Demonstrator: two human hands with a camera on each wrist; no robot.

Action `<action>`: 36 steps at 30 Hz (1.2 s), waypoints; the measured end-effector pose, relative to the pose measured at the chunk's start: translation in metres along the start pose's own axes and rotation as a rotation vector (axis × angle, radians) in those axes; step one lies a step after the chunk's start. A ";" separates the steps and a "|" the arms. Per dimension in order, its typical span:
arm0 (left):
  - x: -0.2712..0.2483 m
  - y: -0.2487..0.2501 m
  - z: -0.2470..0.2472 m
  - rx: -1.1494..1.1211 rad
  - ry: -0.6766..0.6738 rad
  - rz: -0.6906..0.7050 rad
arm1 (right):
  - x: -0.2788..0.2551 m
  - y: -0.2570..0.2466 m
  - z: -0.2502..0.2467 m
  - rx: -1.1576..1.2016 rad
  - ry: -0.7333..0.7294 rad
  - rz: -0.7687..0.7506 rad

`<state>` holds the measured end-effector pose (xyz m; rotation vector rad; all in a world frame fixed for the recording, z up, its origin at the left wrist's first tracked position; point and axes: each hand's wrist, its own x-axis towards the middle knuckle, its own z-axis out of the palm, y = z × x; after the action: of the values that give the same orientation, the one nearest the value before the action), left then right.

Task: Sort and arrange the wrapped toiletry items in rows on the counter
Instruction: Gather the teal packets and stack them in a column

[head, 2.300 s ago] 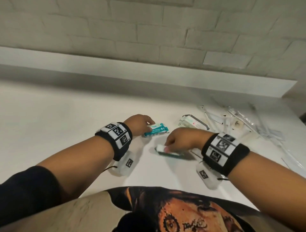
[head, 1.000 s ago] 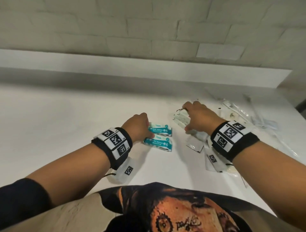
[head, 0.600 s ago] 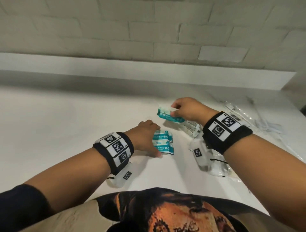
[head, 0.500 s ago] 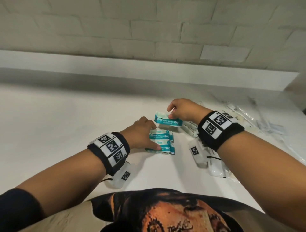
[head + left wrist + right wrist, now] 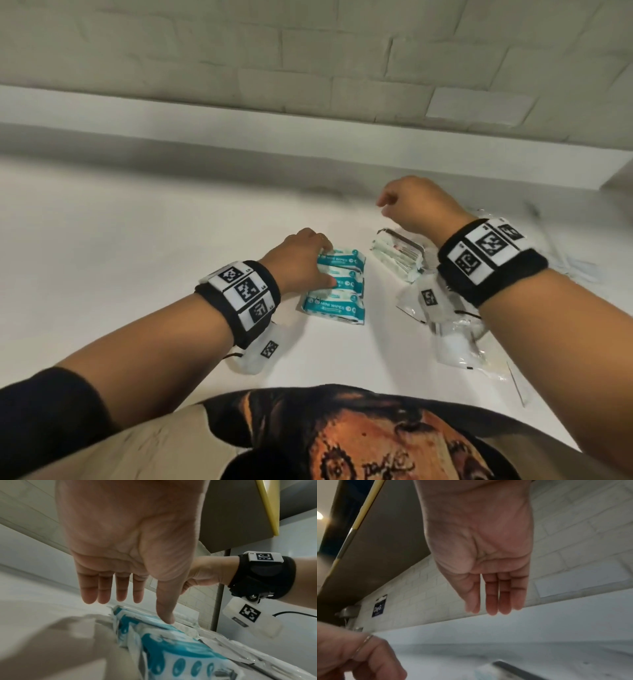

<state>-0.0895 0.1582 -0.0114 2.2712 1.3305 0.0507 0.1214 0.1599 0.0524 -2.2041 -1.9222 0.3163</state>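
Three teal-and-white mini wipes packs lie in a column on the white counter. My left hand rests against their left edge with straight fingers. In the left wrist view the thumb tip touches the top of a teal pack while the left hand stays flat. My right hand hovers above the counter beyond the packs. It is empty, and its fingers hang straight in the right wrist view. A bundle of clear-wrapped items lies just right of the wipes.
More clear-wrapped sachets lie under my right wrist, and thin wrapped items lie at the far right. A white ledge and a brick wall close off the back. Bare counter stretches to the left.
My right hand laid a third teal pack at the far end of the column, let go and lifted away. My left hand stayed at the packs' left edge.
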 end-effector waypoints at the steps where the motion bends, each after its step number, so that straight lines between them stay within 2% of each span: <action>1: 0.002 0.002 0.001 0.007 -0.023 0.006 | -0.004 0.007 -0.001 -0.044 -0.019 0.025; 5: 0.008 0.011 0.004 0.080 -0.084 0.040 | -0.023 0.025 0.027 -0.201 -0.271 0.099; 7: 0.008 0.012 0.003 0.101 -0.086 0.056 | -0.025 0.029 0.035 -0.229 -0.264 0.095; 12: 0.006 0.008 0.002 0.119 -0.020 0.096 | -0.012 0.018 0.016 -0.014 -0.164 0.080; 15: 0.005 0.006 0.000 0.172 -0.034 0.113 | -0.004 0.002 0.018 0.147 -0.278 0.099; 19: 0.003 0.005 -0.002 0.178 -0.059 0.105 | 0.005 -0.001 0.031 0.081 -0.419 0.079; 24: 0.002 0.005 -0.002 0.192 -0.072 0.112 | 0.018 -0.006 0.034 0.118 -0.339 0.050; 28: 0.005 0.006 -0.005 0.190 -0.091 0.120 | 0.027 -0.009 0.041 -0.156 -0.333 -0.045; 31: 0.008 0.007 -0.007 0.147 -0.080 0.107 | 0.022 -0.003 0.028 -0.181 -0.225 -0.006; 34: 0.015 0.012 -0.010 0.143 -0.079 0.126 | 0.005 0.009 0.021 -0.228 -0.290 0.059; 36: 0.021 0.018 -0.009 0.181 -0.139 0.144 | -0.010 0.016 0.031 -0.315 -0.353 0.073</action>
<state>-0.0662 0.1717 -0.0003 2.4693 1.1393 -0.1816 0.1263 0.1481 0.0188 -2.5683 -2.2028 0.4713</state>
